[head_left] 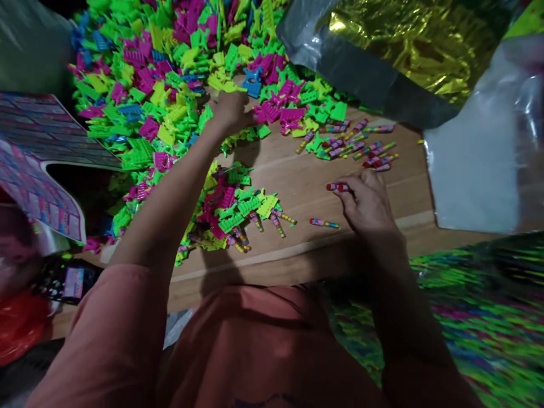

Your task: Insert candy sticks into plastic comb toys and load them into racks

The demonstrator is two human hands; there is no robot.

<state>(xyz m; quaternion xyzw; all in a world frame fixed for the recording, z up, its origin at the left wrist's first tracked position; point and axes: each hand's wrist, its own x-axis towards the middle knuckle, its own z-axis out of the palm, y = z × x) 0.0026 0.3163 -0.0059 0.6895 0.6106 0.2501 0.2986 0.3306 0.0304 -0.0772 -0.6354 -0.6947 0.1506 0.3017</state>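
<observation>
In the head view, the right hand [369, 204] has its thumb and fingers pinched on a small red-tipped stick [337, 187] — its tip points toward the left-hand side. Just beyond that hand lies a cluster of similar sticks [359, 144], and a lone stick [324, 223] rests to its left on the wooden table [293, 181]. The left hand [233, 113] reaches to the large pile of bright plastic pieces [144, 85] — whether its fingers are closed on one, I cannot tell

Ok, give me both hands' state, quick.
Left hand: at the plastic pieces, grip can't be told.
Right hand: closed, holding a small stick.
</observation>
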